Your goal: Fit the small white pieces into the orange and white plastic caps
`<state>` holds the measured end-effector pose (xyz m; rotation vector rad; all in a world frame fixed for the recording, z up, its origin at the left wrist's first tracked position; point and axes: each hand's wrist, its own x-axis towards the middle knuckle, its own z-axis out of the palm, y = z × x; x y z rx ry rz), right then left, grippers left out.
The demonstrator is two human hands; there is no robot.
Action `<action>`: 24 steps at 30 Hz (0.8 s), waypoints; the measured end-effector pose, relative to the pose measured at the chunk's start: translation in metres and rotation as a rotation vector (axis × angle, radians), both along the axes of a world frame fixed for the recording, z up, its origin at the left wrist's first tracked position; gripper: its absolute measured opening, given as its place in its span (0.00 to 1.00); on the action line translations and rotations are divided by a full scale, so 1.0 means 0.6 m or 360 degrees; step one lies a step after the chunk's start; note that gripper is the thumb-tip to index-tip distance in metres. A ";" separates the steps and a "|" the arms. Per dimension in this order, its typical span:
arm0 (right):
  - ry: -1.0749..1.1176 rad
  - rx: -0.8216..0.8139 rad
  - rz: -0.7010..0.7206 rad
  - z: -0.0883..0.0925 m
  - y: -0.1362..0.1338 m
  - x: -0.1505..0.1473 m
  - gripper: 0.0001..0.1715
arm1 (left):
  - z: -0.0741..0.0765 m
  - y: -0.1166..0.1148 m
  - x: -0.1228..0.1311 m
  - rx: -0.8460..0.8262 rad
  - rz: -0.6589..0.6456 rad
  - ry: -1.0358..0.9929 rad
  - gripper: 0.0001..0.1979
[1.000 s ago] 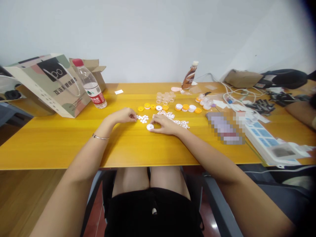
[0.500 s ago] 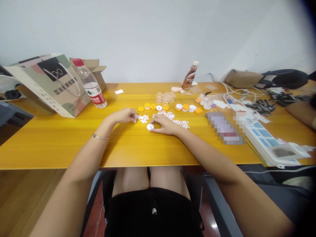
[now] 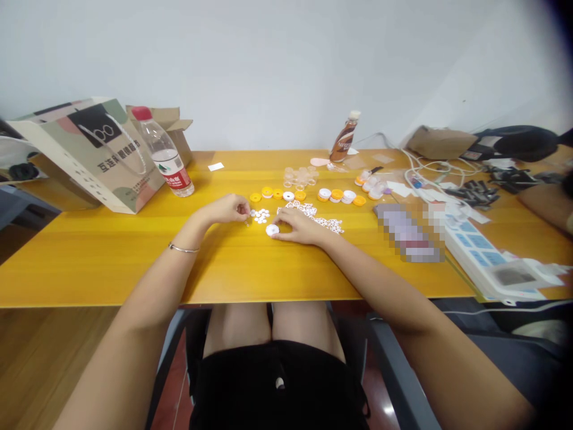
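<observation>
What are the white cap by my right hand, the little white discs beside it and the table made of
The white round cap: likely moulded plastic, smooth, slightly glossy. The small white discs: thin, flat, perhaps paper or foam; too small to tell. The table: wood-look top, probably laminate, streaked grain, soft sheen.

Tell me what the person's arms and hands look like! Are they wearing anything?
Both arms are bare, with no sleeves. The left hand and the right hand wear no gloves. A thin silver bangle circles the left wrist; the right wrist wears nothing.
</observation>
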<state>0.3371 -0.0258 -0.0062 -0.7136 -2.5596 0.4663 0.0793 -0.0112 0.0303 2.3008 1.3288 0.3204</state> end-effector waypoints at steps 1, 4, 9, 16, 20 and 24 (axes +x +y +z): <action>0.0005 0.0001 0.0000 -0.001 0.000 0.000 0.15 | -0.002 -0.002 0.006 0.0008 -0.0008 -0.0065 0.10; 0.0023 0.0003 -0.0008 -0.004 0.003 0.000 0.14 | -0.011 -0.012 0.031 0.0015 -0.0112 -0.0265 0.09; 0.0075 0.0021 -0.0033 -0.011 0.007 0.001 0.13 | -0.026 -0.029 0.072 0.0098 -0.0276 -0.0367 0.09; 0.0089 0.0051 -0.0018 -0.015 0.008 0.000 0.12 | -0.040 -0.032 0.087 0.0204 -0.0383 -0.0403 0.07; 0.0105 0.0070 -0.0006 -0.016 0.008 0.000 0.12 | -0.040 -0.030 0.082 0.0194 -0.0413 -0.0442 0.09; 0.0114 0.0073 -0.0008 -0.015 0.008 0.000 0.12 | -0.038 -0.031 0.079 0.0237 -0.0530 -0.0412 0.08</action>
